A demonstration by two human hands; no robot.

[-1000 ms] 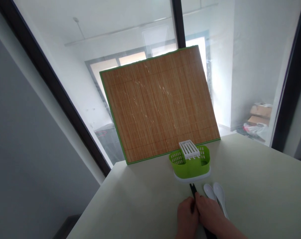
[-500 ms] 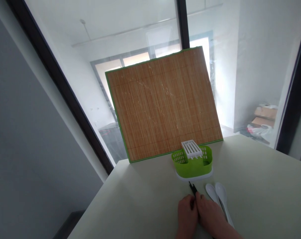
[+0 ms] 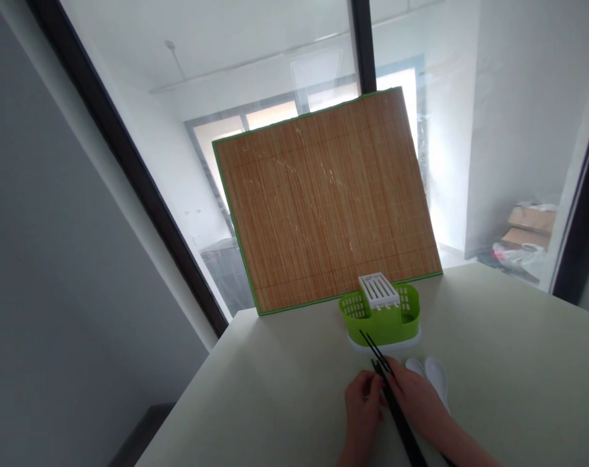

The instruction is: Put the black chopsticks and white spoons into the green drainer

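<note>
Several black chopsticks (image 3: 399, 418) run between my two hands, slanting down toward the front edge of the view. My right hand (image 3: 418, 395) is closed on a pair of them, whose thin tips point up and left in front of the basket. My left hand (image 3: 362, 399) is curled, its thumb and fingertips pinched at the upper part of the other chopsticks; the palm side is partly hidden. Two white spoons (image 3: 435, 376) lie just right of my right hand, their handles mostly covered by it.
A green caddy basket (image 3: 384, 324) with a white base and a white slotted tray (image 3: 379, 290) on top stands beyond my hands. Behind it a bamboo mat (image 3: 324, 207) with green edging leans against the glass. The pale table (image 3: 285, 383) narrows toward the back.
My right hand has shifted up, and a pair of chopsticks now reaches past the others toward the basket. More of the chopsticks shows below my hands. The view has shifted slightly.
</note>
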